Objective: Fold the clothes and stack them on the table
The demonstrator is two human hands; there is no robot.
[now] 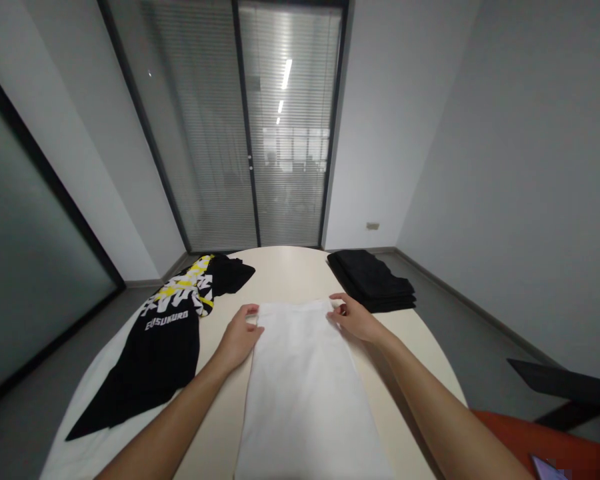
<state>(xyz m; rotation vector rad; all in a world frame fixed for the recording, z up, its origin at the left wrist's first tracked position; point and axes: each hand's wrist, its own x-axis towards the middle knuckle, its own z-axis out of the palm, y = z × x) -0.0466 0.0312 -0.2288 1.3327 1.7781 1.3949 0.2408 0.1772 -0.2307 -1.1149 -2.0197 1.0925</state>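
A folded white garment (303, 387) lies lengthwise in front of me, its far edge straight and its near end running out of the picture. At its far left corner is my left hand (239, 338), thumb and fingers curled on the side edge. My right hand (359, 320) grips the far right corner, with the thumb on the cloth and the index finger at the edge. Some of the fingertips are hidden by the cloth. Which kind of garment it is cannot be made out.
To the left a black T-shirt (165, 353) with a yellow and white print lies spread out, partly over white cloth (87, 410). A stack of folded black clothes (373, 280) sits at the back right of the round table (280, 267). An orange chair (535, 433) stands at the right.
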